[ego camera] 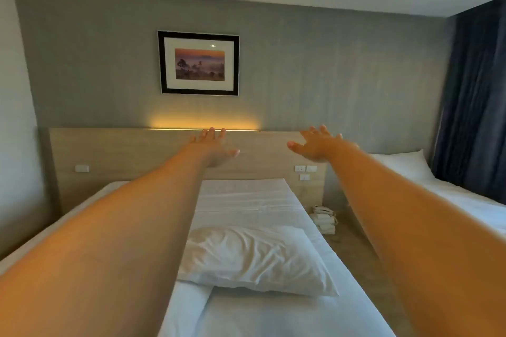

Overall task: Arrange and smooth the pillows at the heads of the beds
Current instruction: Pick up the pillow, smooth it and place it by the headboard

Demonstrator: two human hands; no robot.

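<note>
A wrinkled white pillow (pixel 254 260) lies across the middle of the near bed (pixel 246 202), well short of the wooden headboard (pixel 123 153). Both my arms stretch forward above it. My left hand (pixel 216 146) and my right hand (pixel 315 145) hover in front of the headboard, fingers spread, holding nothing. A second white pillow (pixel 402 163) rests at the head of the far bed (pixel 465 202) on the right. My left arm hides the pillow's left end.
A stack of white telephones (pixel 324 217) sits on the floor in the gap between the beds. Sockets (pixel 305 169) are set in the headboard. A framed picture (pixel 198 63) hangs above. Dark curtains (pixel 476 104) cover the right side.
</note>
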